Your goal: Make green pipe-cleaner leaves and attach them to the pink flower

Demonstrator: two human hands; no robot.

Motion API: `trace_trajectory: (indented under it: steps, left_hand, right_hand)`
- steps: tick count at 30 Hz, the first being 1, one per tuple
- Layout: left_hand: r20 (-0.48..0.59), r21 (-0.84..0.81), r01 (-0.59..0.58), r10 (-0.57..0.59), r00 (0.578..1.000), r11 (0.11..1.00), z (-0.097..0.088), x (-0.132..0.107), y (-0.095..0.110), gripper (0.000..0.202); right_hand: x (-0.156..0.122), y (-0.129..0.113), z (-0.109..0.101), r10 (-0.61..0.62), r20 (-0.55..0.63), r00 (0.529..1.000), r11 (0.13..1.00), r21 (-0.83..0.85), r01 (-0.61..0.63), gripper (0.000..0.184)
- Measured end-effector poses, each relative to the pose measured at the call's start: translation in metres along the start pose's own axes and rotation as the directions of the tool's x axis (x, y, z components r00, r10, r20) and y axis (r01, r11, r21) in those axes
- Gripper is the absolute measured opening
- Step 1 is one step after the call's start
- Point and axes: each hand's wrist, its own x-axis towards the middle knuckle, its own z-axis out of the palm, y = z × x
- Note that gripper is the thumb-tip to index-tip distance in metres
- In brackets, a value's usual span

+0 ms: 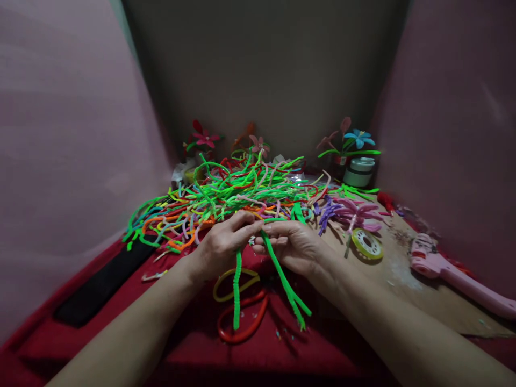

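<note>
My left hand [226,242] and my right hand [292,244] meet at the middle, fingers pinched together on green pipe cleaners [282,274]. One green strand [237,293] hangs down from my left hand, and a bundle of green strands trails down to the right from my right hand. Just behind the hands lies a big heap of coloured pipe cleaners [237,196], mostly bright green. Below the hands, a yellow loop [226,282] and an orange-red loop [242,325] rest on the red cloth [193,349].
A purple-pink pipe-cleaner flower [355,212] and a roll of green tape [366,243] lie at the right on a brown board [427,295]. A pink glue gun [451,271] lies further right. Finished flowers [203,137] and a potted blue flower [358,138] stand at the back. Pink walls close both sides.
</note>
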Motion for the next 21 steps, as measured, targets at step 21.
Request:
trace_trajectory:
  steps: [21]
  left_hand:
    - [0.520,-0.755,0.653,-0.662,0.540,-0.060,-0.020,0.029,0.029,0.023]
  right_hand:
    - [-0.009,0.001,0.003,-0.315,0.113,0.942,0.850,-0.409,0.333,0.004]
